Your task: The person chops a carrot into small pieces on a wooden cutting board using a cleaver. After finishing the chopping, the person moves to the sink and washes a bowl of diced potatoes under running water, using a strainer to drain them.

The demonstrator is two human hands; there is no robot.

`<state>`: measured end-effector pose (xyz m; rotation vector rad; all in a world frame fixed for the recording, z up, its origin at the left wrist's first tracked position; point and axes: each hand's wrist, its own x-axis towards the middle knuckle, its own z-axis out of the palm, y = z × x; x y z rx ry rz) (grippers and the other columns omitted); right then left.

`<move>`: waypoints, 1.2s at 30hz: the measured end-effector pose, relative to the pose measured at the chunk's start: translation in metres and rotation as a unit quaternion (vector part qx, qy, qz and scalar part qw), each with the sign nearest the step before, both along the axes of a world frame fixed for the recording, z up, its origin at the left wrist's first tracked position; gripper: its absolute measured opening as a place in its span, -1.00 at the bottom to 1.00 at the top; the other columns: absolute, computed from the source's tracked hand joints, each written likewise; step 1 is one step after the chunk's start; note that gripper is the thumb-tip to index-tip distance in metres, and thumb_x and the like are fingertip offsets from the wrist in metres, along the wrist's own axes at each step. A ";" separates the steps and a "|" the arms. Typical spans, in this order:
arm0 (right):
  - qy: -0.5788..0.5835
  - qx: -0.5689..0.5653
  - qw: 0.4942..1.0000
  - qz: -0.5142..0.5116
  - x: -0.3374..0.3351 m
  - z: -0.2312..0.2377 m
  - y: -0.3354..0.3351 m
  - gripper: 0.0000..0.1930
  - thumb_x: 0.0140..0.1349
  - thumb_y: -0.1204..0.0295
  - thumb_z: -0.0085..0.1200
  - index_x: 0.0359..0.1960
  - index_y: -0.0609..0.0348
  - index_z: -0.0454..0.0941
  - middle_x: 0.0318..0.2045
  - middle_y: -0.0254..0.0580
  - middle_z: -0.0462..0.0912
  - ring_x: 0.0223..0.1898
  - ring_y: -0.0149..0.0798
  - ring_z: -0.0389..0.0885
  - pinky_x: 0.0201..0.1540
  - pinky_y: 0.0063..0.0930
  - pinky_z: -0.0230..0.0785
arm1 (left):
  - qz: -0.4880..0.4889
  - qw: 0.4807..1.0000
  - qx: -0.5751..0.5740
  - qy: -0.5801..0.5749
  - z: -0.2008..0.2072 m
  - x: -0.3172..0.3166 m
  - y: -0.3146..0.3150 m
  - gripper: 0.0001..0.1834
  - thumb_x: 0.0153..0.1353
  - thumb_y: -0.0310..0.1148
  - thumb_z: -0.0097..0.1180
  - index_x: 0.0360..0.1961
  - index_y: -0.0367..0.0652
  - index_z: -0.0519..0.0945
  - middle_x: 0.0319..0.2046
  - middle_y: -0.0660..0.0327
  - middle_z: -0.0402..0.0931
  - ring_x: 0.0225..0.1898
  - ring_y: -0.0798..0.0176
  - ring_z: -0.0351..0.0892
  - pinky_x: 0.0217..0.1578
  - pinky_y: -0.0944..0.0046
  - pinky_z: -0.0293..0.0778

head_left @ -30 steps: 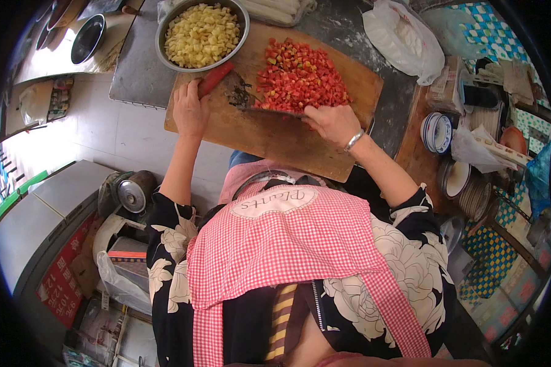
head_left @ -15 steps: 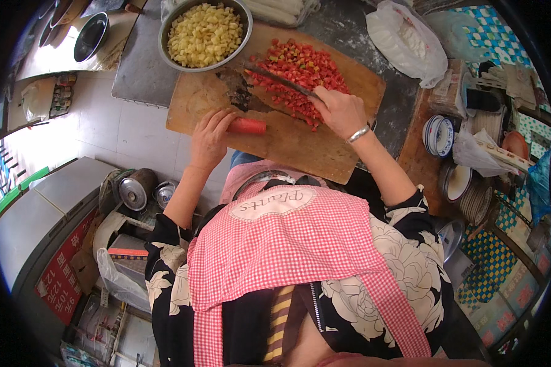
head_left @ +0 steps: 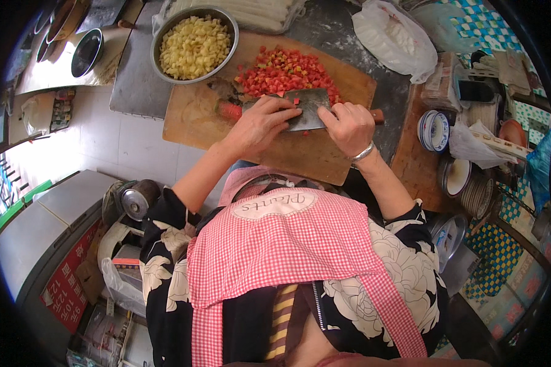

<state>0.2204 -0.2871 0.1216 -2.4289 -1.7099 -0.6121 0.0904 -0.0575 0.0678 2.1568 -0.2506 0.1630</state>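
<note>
In my right hand is a cleaver, gripped near the base of its broad blade. The wooden handle end sticks out past my fingers to the right. The blade lies tilted flat, with a few red bits on its face. My left hand rests its outstretched fingers across the blade's left part. A red carrot piece lies on the wooden cutting board, just left of the blade and beyond my left hand. Behind the blade is a heap of diced red carrot.
A metal bowl of pale yellow cubes overlaps the board's far left. Beyond it sits a tray of white rolls. A white plastic bag lies at the far right, with stacked bowls and a phone along the right side.
My left hand has left the carrot piece and moved right onto the blade. My right hand has drawn the cleaver nearer and turned its blade flat. The carrot piece sits farther left.
</note>
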 end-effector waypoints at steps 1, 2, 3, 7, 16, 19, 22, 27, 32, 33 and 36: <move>-0.007 0.001 1.000 0.002 0.000 0.002 -0.001 -0.87 0.04 0.44 0.20 -0.36 -0.13 0.62 -0.61 -0.39 0.36 -0.56 -0.32 0.49 -0.52 -0.38 0.30 | 0.002 1.000 0.007 0.004 -0.004 0.009 0.000 -0.52 0.23 -0.51 0.22 0.21 -0.13 0.62 0.15 0.06 0.55 0.19 -0.07 0.50 0.21 0.03 0.45; -0.005 -0.008 1.000 -0.002 -0.001 0.004 -0.003 -0.86 0.03 0.46 0.22 -0.36 -0.12 0.64 -0.60 -0.40 0.39 -0.54 -0.32 0.51 -0.50 -0.37 0.30 | 0.005 1.000 0.011 -0.001 -0.010 0.018 0.001 -0.52 0.25 -0.50 0.22 0.23 -0.10 0.63 0.15 0.05 0.55 0.19 -0.08 0.50 0.21 0.03 0.46; -0.004 -0.010 1.000 -0.005 -0.001 0.006 -0.005 -0.85 0.02 0.47 0.23 -0.35 -0.11 0.65 -0.58 -0.40 0.42 -0.53 -0.32 0.52 -0.49 -0.35 0.31 | 0.022 0.999 0.048 0.009 -0.015 0.026 0.002 -0.56 0.28 -0.48 0.19 0.21 -0.13 0.63 0.13 0.03 0.56 0.18 -0.11 0.51 0.20 0.04 0.46; 0.035 0.013 0.999 -0.018 0.000 0.008 -0.013 -0.88 -0.01 0.41 0.24 -0.39 -0.11 0.61 -0.63 -0.37 0.36 -0.56 -0.29 0.50 -0.52 -0.35 0.30 | 0.134 0.985 0.077 0.078 -0.032 0.040 0.023 -0.66 0.36 -0.45 0.12 0.13 -0.15 0.67 0.06 0.00 0.61 0.14 -0.11 0.55 0.16 0.01 0.48; 0.460 0.132 0.828 -0.291 -0.010 -0.009 -0.017 -0.80 0.28 0.25 0.35 -0.31 0.08 0.64 -0.58 -0.33 0.63 -0.57 -0.33 0.59 -0.49 -0.44 0.38 | 0.235 0.960 0.062 -0.138 -0.016 0.024 -0.001 -0.51 0.20 -0.61 0.10 0.19 -0.15 0.62 0.16 0.05 0.58 0.16 -0.07 0.57 0.15 0.06 0.52; 0.594 0.201 0.727 -0.279 -0.011 -0.010 -0.010 -0.79 0.36 0.30 0.29 -0.34 0.13 0.60 -0.59 -0.41 0.59 -0.58 -0.59 0.48 -0.54 -0.60 0.30 | 0.111 0.970 0.143 -0.164 -0.014 0.026 -0.026 -0.35 0.17 -0.53 0.09 0.36 -0.19 0.47 0.41 0.09 0.37 0.39 0.01 0.39 0.33 0.08 0.38; 0.648 0.232 0.664 -0.292 -0.014 -0.007 -0.006 -0.76 0.38 0.28 0.27 -0.34 0.18 0.58 -0.61 -0.41 0.57 -0.59 -0.59 0.48 -0.56 -0.62 0.30 | 0.052 0.953 0.268 -0.132 -0.023 0.022 -0.038 -0.32 0.20 -0.50 0.04 0.42 -0.25 0.39 0.51 0.13 0.22 0.51 0.07 0.22 0.44 0.08 0.26; 0.626 0.281 0.664 -0.296 -0.015 -0.009 -0.019 -0.73 0.42 0.29 0.23 -0.41 0.13 0.51 -0.62 -0.43 0.54 -0.62 -0.58 0.42 -0.58 -0.62 0.23 | 0.105 0.939 0.325 -0.035 -0.049 0.002 -0.010 -0.34 0.25 -0.43 -0.02 0.43 -0.20 0.39 0.52 0.16 0.20 0.54 0.09 0.16 0.44 0.06 0.21; 0.422 0.107 0.841 -0.322 -0.024 -0.020 -0.055 -0.66 0.35 0.18 0.28 -0.44 0.20 0.61 -0.69 -0.22 0.56 -0.65 -0.31 0.54 -0.54 -0.38 0.32 | 0.150 0.932 0.330 -0.019 -0.057 -0.025 0.033 -0.43 0.17 -0.47 0.07 0.27 -0.16 0.54 0.32 0.20 0.43 0.39 0.07 0.34 0.26 0.09 0.42; 0.402 0.068 0.859 -0.309 -0.032 -0.021 -0.063 -0.66 0.33 0.16 0.28 -0.44 0.18 0.62 -0.68 -0.17 0.56 -0.65 -0.23 0.54 -0.54 -0.36 0.32 | 0.153 0.934 0.323 -0.019 -0.058 -0.027 0.038 -0.45 0.15 -0.48 0.09 0.23 -0.14 0.57 0.25 0.21 0.48 0.35 0.07 0.39 0.21 0.10 0.46; 0.382 -0.053 0.881 -0.274 -0.050 -0.023 -0.080 -0.62 0.30 0.07 0.28 -0.48 0.12 0.61 -0.65 -0.02 0.55 -0.62 0.01 0.56 -0.55 -0.24 0.32 | 0.132 0.941 0.312 -0.001 -0.058 -0.031 0.045 -0.51 0.11 -0.47 0.12 0.13 -0.12 0.61 0.08 0.20 0.52 0.20 0.07 0.47 0.12 0.12 0.51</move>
